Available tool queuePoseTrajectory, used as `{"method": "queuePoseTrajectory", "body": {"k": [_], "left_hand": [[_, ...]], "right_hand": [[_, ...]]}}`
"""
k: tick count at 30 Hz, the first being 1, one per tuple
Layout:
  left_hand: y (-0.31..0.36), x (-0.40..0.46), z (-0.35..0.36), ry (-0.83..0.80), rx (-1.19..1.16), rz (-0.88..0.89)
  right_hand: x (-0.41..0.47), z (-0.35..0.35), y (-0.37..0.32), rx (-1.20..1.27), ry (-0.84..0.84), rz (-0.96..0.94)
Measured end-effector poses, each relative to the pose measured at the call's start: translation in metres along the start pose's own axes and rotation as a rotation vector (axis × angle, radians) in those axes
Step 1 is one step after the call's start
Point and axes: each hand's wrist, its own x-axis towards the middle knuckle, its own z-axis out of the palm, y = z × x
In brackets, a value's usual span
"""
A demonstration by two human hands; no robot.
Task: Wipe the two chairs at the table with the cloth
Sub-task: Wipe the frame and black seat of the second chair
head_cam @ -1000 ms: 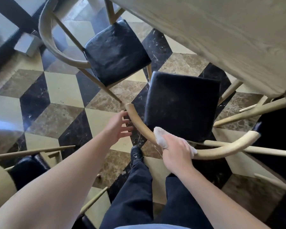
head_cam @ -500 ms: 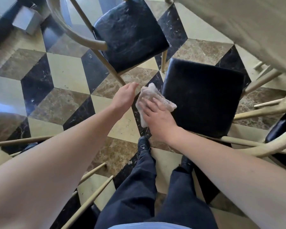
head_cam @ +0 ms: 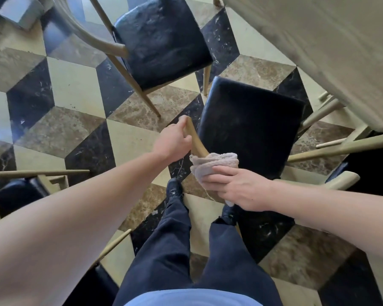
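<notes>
The near chair (head_cam: 250, 127) has a black padded seat and a curved pale wooden backrest. My left hand (head_cam: 173, 141) grips the left end of that backrest. My right hand (head_cam: 237, 187) holds a bunched grey-white cloth (head_cam: 212, 163) wrapped over the backrest rail just right of my left hand. A second chair (head_cam: 161, 40) with the same black seat stands further away, to the upper left, untouched.
The pale wooden table (head_cam: 332, 47) fills the upper right. More chairs stand at the right edge (head_cam: 367, 171) and lower left (head_cam: 16, 195). The floor is black, brown and cream cube-pattern tile. A grey block (head_cam: 20, 12) sits top left. My legs and shoes are below.
My right hand slid the cloth along the backrest to its left end, then back a little to the right. My left hand closed on the rail's left end. The view shifted.
</notes>
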Motion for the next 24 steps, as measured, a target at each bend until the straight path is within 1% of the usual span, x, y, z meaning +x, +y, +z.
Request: {"method": "queuePoseTrajectory", "body": {"k": [2,5,7,10,12,14,16,19,21,23,24], "left_hand": [[0.01,-0.005,0.009,-0.033,-0.005,-0.065],[0.027,-0.019,0.025,-0.022,0.067,-0.108],[0.042,-0.035,0.044,-0.01,0.134,-0.05],[0.065,-0.065,0.083,-0.048,0.22,0.034],[0.082,-0.085,0.11,-0.061,0.208,0.058],[0.091,-0.097,0.126,-0.047,0.182,0.046],[0.099,-0.102,0.136,-0.033,0.181,0.017],[0.106,-0.099,0.139,-0.042,0.193,-0.025],[0.105,-0.096,0.137,-0.061,0.201,-0.046],[0.103,-0.093,0.134,-0.083,0.206,-0.069],[0.101,-0.093,0.133,-0.092,0.205,-0.082]], "right_hand": [[-0.031,0.008,-0.004,0.066,-0.009,-0.067],[-0.081,0.019,-0.006,0.112,-0.099,-0.126],[-0.116,0.024,-0.006,0.147,-0.136,-0.158],[-0.164,0.032,-0.005,0.159,-0.141,-0.18],[-0.201,0.037,-0.002,0.168,-0.163,-0.172],[-0.238,0.04,0.004,0.171,-0.207,-0.122],[-0.28,0.042,0.01,0.162,-0.217,-0.044],[-0.334,0.043,0.022,0.152,-0.196,0.139],[-0.356,0.042,0.03,0.186,-0.126,0.297],[-0.365,0.043,0.035,0.309,-0.007,0.553],[-0.365,0.043,0.036,0.443,0.043,0.744]]}}
